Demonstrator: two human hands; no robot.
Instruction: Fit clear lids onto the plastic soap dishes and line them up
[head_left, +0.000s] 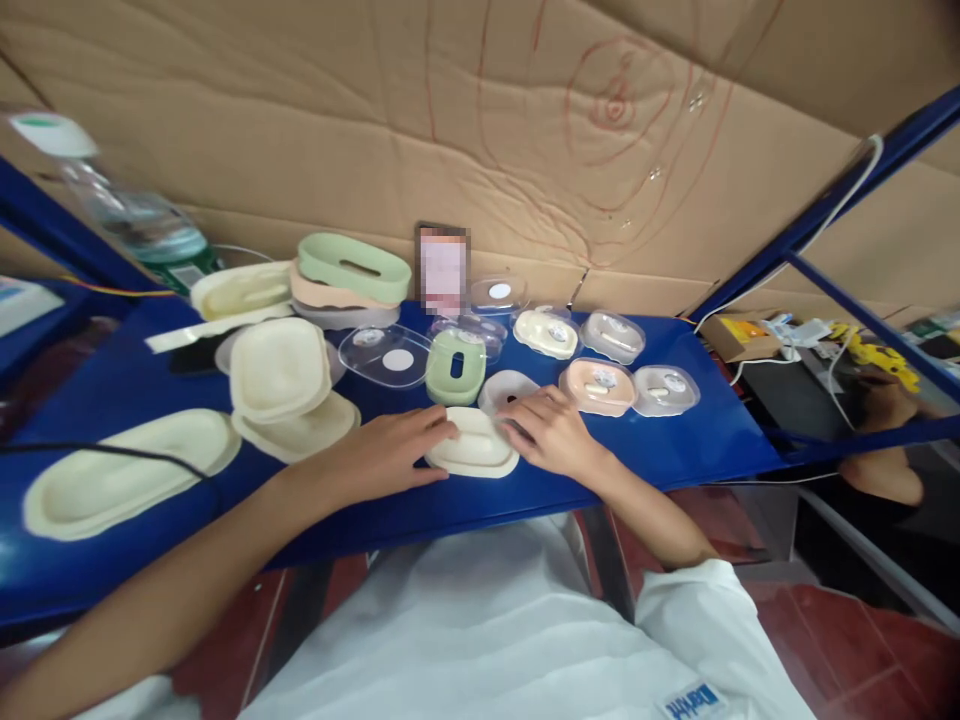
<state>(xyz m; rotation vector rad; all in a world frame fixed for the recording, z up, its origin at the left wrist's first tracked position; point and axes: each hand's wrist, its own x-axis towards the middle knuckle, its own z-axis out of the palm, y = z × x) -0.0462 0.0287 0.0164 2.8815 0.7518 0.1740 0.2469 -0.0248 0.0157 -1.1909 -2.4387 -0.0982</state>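
Note:
A cream, oval, shallow plastic tray [474, 446] with a raised ridge in its middle lies near the table's front edge, between my hands. My left hand [397, 450] grips its left end, fingers on the top and thumb at the near edge. My right hand [551, 430] holds the right end with bent fingers; its thumb is partly hidden. Just behind the tray are a pale grey box cover [504, 390], partly covered by my right hand, and a green box cover [456, 368] with a dark slot.
Cream trays [281, 365] and a clear lid [386, 357] lie left on the blue table [360, 515]. Stacked covers [352, 265], a bottle [165, 235] and an upright phone [443, 268] stand behind. Several lidded boxes [598, 385] sit right. A person's arm [885, 475] shows far right.

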